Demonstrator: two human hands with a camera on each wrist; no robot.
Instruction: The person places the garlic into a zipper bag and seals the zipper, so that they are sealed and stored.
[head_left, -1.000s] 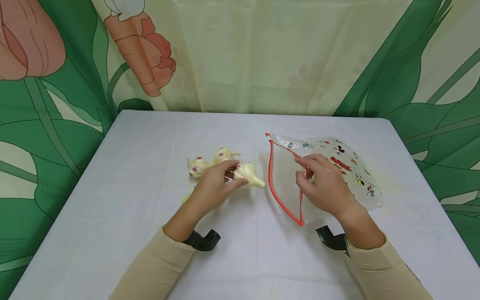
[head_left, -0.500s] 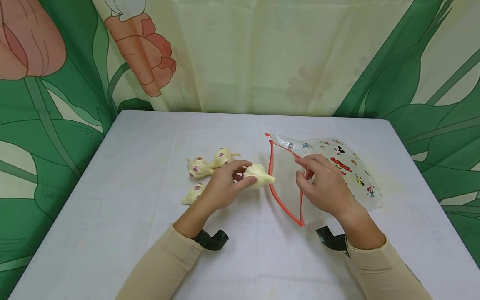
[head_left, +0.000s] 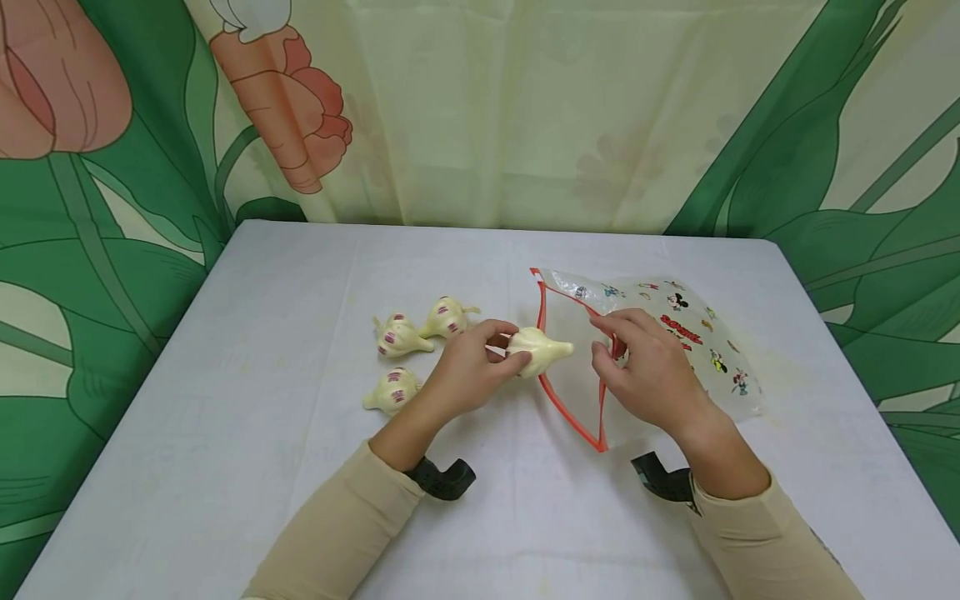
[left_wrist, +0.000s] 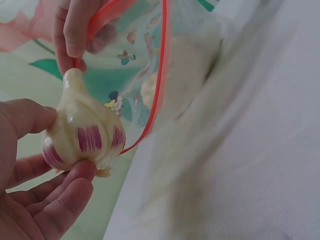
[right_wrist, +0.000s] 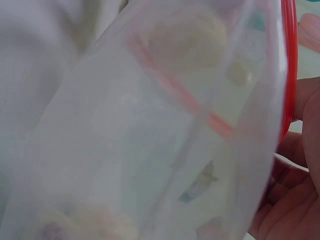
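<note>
My left hand (head_left: 474, 371) pinches a cream garlic bulb (head_left: 542, 352) between thumb and fingers, its stem pointing right toward the bag's mouth. Purple patches on this bulb show in the left wrist view. My right hand (head_left: 651, 367) pinches the red zip edge of a clear zip bag (head_left: 708, 321) printed with small cartoon figures, and the mouth gapes toward the left hand. In the left wrist view a pale rounded shape (left_wrist: 182, 75) shows through the bag's film. The right wrist view looks through the cloudy plastic (right_wrist: 90, 125), where shapes are blurred.
Three more garlic bulbs lie left of the hands: one (head_left: 399, 335) beside another (head_left: 447, 317), and a third (head_left: 392, 390) nearer, partly behind the left forearm. All rest on a white-covered table (head_left: 225, 433). A printed curtain (head_left: 510, 108) hangs behind it.
My left hand has carried the garlic bulb rightward, away from the other bulbs, until it overlaps the bag's mouth. The right hand and the bag have hardly moved.
</note>
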